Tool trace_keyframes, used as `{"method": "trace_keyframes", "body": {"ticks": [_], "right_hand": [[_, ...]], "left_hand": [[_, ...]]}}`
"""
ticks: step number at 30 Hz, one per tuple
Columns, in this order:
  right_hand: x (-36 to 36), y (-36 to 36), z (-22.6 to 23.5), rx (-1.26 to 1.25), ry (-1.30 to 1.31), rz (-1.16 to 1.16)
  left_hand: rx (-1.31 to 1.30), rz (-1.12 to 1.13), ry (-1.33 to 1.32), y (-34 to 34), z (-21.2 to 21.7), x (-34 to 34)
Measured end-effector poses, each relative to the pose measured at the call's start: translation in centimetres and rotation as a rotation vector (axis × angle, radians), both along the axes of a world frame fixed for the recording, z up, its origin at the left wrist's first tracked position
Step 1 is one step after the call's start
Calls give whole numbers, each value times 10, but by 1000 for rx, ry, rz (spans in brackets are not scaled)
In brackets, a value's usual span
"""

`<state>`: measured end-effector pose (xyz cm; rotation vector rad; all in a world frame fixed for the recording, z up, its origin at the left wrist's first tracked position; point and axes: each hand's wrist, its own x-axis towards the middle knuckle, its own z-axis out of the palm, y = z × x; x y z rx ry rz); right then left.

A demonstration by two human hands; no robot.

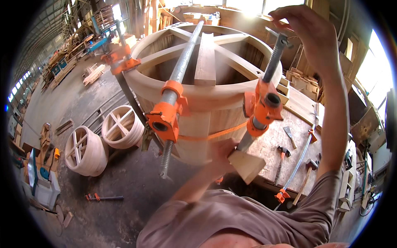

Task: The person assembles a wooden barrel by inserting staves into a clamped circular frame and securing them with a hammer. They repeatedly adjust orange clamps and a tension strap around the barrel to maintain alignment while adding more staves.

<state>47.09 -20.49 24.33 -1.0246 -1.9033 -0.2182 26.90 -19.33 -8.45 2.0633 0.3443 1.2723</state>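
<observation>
Left hand (pixel 225 155), blurred, at the lower pipe of an orange clamp (pixel 264 105), beside a pale wood block (pixel 247 165); can't tell what it grips. Right hand (pixel 308 35) raised, fingers bent near the clamp's screw handle (pixel 282 40); contact unclear. Clamp sits at the rim of a large wooden drum (pixel 229 93), upright in front of the person. Second clamp (pixel 165 115) lies across its top. Hammers (pixel 283 153) on bench (pixel 269 167), right. Two smaller drums (pixel 93 155) on floor, left. Lumber (pixel 62 66) farther back.
</observation>
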Motion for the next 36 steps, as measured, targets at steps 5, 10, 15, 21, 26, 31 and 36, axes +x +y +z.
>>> {"method": "trace_keyframes", "body": {"ticks": [5,10,15,21,26,31,36], "right_hand": [[-2,-6,-120,257,14,-298],[-18,5,-192,318,-77,-388],[-51,2,-227,420,26,-581],[-102,-2,-313,252,530,-831],[-220,27,-369,314,358,-773],[-278,67,-366,231,295,-1292],[-265,101,-367,484,280,-1258]], "left_hand": [[57,52,-2,-30,-36,-25],[80,149,201,-59,-56,-66],[70,181,96,-73,-54,-121],[15,140,123,-68,-69,-199],[-46,-69,134,-66,-96,-280],[36,-112,176,-43,-121,-340],[-256,52,310,-20,-130,-412]]}}
